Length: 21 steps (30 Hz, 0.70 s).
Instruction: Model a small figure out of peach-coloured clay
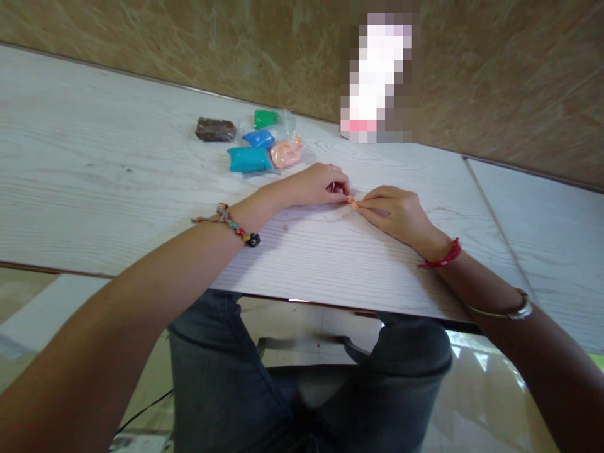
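Observation:
Between my two hands is a small piece of peach-coloured modelling clay point(352, 202), just above the white wood-grain table. My left hand point(325, 184) pinches its left end between thumb and finger, the other fingers curled. From the right, my right hand point(395, 209) grips the other end with its fingertips. Much of the piece is hidden by the fingers. Beyond my left hand lies a clear packet of peach clay point(285, 152), close to a turquoise packet point(249, 160) and a blue packet point(258, 138).
A green packet point(267, 118) and a wrapped dark brown block point(216, 129) lie farther back on the table point(117, 151). A blurred-out upright object point(377, 75) leans by the brown marbled wall point(212, 44). A seam crosses the table at the right.

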Motion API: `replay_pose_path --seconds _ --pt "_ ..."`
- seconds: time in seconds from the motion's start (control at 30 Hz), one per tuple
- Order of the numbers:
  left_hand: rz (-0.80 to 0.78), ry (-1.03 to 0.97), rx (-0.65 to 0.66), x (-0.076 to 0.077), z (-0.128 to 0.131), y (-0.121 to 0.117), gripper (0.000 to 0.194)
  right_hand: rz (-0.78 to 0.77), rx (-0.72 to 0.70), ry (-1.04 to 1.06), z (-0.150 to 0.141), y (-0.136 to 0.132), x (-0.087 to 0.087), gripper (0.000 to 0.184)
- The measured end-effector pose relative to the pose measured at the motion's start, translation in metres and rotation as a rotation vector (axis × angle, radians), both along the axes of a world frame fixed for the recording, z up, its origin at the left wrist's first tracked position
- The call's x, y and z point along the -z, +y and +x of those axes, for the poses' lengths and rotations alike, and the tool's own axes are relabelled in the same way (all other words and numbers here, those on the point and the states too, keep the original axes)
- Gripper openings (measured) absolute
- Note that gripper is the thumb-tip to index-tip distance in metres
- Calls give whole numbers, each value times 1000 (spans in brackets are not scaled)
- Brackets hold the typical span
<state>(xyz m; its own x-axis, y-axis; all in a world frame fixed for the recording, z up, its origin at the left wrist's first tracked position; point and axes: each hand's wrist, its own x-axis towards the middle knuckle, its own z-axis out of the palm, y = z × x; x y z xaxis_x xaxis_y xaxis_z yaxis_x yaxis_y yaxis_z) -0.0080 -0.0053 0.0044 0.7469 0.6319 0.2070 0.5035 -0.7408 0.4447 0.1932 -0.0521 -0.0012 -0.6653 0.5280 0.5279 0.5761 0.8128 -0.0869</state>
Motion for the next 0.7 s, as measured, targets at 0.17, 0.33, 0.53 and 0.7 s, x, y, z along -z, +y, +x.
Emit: replay_pose_path --seconds 0.17,0.33,0.53,0.7 --pt "12 -6 13 2 0 2 19 9 15 27 1 -3 -4 21" --pt "13 -9 7 1 0 1 19 6 -22 -28 4 -1 -4 23" --pt "21 -16 14 2 0 2 19 -10 -34 -23 4 0 -1 23" --pt "12 -6 22 3 0 2 20 -77 18 50 3 -3 -7 21"
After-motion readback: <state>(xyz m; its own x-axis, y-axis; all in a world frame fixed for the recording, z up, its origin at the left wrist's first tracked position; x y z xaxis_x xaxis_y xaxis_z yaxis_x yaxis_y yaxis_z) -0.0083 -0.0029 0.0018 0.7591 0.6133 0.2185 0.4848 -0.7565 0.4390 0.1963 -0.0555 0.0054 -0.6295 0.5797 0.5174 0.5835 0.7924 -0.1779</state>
